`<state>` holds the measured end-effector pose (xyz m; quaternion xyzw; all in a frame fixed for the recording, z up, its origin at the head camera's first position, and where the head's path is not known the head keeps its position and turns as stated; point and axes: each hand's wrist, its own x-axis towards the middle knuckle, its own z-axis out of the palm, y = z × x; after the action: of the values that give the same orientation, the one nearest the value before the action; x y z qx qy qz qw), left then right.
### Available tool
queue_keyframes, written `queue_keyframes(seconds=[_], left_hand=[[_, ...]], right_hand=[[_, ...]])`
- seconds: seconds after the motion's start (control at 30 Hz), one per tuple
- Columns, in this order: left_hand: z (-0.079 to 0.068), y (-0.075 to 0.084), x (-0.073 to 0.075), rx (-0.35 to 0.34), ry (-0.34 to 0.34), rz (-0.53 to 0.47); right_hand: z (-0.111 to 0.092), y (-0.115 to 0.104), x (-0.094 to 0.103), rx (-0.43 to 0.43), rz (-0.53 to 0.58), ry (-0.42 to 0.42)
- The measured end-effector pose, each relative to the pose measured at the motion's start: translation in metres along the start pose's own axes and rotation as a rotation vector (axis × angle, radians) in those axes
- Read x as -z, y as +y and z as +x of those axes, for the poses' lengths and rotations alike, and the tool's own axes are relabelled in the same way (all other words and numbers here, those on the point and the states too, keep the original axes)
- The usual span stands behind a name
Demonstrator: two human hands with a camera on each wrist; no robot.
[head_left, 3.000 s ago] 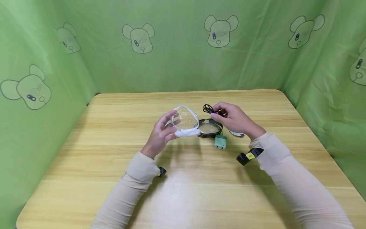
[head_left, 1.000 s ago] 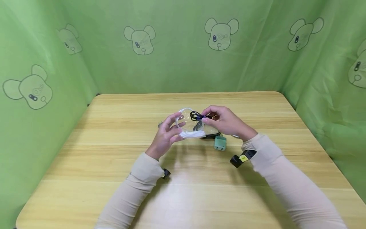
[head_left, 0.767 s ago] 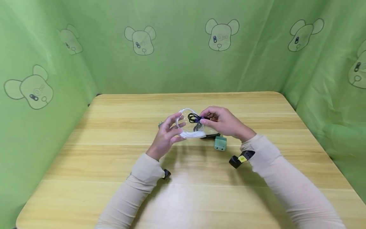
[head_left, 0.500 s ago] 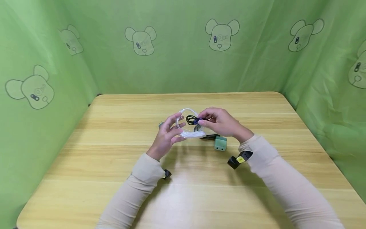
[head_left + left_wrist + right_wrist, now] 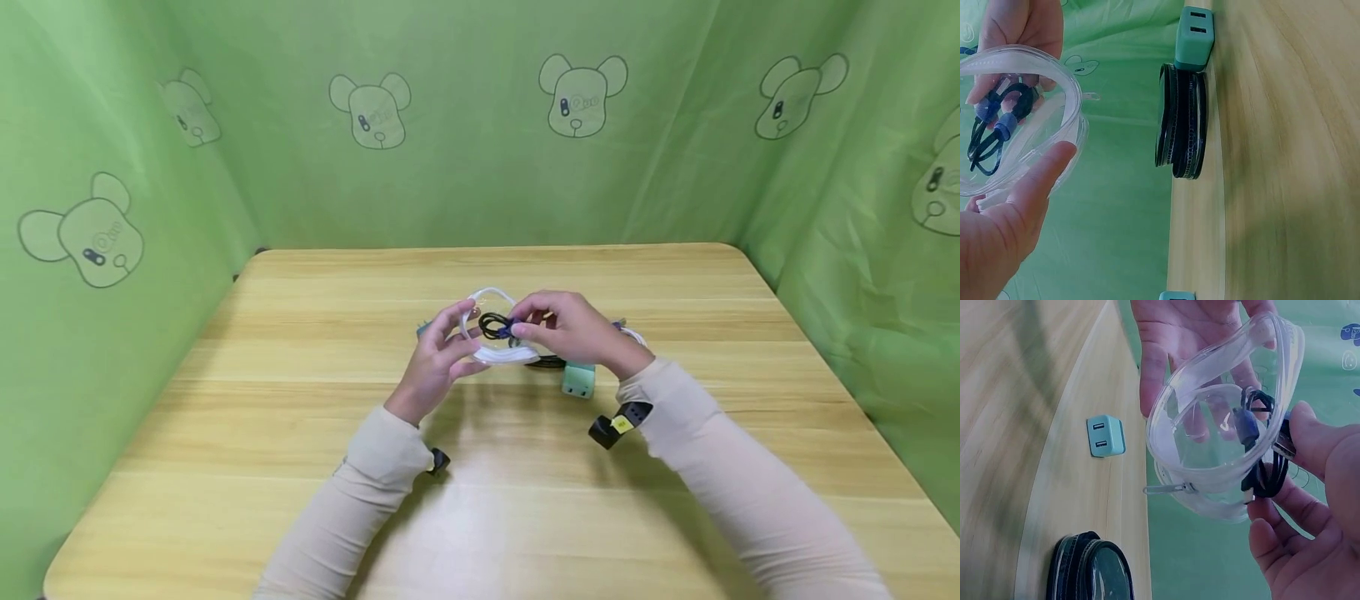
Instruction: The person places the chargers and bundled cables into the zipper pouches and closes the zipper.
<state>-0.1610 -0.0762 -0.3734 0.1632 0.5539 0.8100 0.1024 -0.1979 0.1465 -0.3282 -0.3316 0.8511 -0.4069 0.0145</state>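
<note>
My left hand [image 5: 433, 360] grips a clear round zip pouch [image 5: 506, 356] with white trim, holding it above the table with its mouth unzipped. A zipper pull [image 5: 1168, 489] hangs at its side in the right wrist view. Between thumb and fingers, my right hand [image 5: 576, 332] pinches a coiled black cable [image 5: 492, 326] with blue-purple plugs. The coil lies at the pouch's mouth, partly inside it; in the left wrist view the coil [image 5: 985, 147] shows within the pouch's rim. Clear plastic and fingers hide some of the cable.
Below the hands on the wooden table [image 5: 300, 433] stand a green two-port charger [image 5: 578, 381] and a black-trimmed clear round case [image 5: 1182, 125]. Another green charger [image 5: 422, 328] sits behind my left hand. A white cable [image 5: 632, 334] lies right of my right hand.
My right hand has moved left and slightly down, bringing the black cable from beside the pouch to its mouth. My left hand has shifted a little right with the pouch.
</note>
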Motion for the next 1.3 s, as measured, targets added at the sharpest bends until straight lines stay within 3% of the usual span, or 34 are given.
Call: queue_keyframes(seconds=[0.23,1.3], left_hand=[[0.0003,-0.0023,0.0,0.003,0.015,-0.011],[-0.002,-0.0024,-0.0008,0.006,-0.005,-0.018]], right_hand=[[0.0017,-0.0001,-0.0034,0.024,-0.012,-0.05],[0.003,-0.0045,-0.0099,0.033,-0.048,-0.075]])
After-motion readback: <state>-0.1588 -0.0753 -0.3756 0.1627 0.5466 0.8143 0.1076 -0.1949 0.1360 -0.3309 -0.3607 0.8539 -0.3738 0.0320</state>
